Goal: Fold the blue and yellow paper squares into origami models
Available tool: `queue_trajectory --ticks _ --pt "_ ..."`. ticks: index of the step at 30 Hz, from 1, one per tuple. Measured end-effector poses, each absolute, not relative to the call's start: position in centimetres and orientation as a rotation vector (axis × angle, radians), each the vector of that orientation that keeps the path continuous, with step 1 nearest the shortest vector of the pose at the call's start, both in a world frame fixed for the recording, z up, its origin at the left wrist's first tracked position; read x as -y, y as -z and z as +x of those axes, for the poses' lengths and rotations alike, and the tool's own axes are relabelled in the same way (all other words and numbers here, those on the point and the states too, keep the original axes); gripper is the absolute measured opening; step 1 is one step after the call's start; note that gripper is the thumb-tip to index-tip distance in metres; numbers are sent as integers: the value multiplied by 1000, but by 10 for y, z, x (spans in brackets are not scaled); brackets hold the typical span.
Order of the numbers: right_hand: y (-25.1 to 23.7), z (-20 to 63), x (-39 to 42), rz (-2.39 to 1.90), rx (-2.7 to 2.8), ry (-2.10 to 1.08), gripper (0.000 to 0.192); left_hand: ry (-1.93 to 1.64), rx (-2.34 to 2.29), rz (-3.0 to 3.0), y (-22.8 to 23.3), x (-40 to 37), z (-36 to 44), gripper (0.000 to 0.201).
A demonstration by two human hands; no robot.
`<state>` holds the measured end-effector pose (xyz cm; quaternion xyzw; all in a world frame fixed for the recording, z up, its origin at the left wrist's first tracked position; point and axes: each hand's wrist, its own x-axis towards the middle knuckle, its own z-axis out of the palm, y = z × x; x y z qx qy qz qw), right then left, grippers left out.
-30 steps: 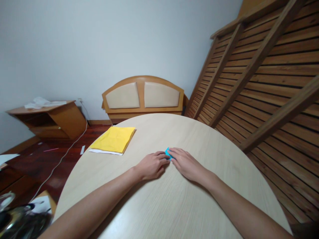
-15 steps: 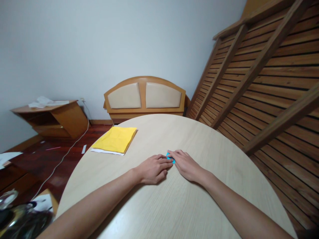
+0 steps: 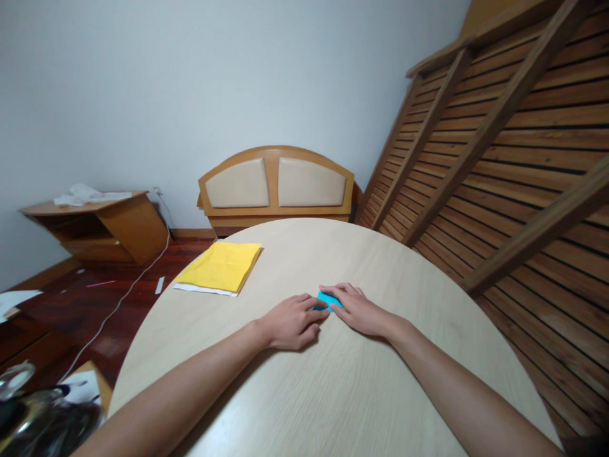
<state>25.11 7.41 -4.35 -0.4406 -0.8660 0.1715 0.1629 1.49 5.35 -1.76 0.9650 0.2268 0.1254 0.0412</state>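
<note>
A person's left hand (image 3: 291, 322) and right hand (image 3: 364, 311), fingers parted, touch opposite sides of a small blue piece (image 3: 328, 298) on the round counter (image 3: 299, 400), apparently steadying it; beyond, leftward, yellow paper (image 3: 221, 268) lies aside.

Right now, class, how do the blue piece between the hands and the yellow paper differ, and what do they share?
Colour: the blue piece is bright blue; the yellow paper is yellow.
Size: the blue piece, partly covered by fingers, looks far smaller than the yellow paper.
Handling: the left hand and right hand both touch the blue piece; neither touches the yellow paper.
Shared: both are on the round table.
</note>
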Motion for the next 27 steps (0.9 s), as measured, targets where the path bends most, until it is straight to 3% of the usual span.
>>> queue_trajectory --ticks 7,27 --pt "42 248 -72 -1244 2509 -458 44 -312 -711 3032 13 -55 15 27" --pt "41 246 -70 -1303 2487 -440 48 -381 -576 3084 7 -56 -10 17"
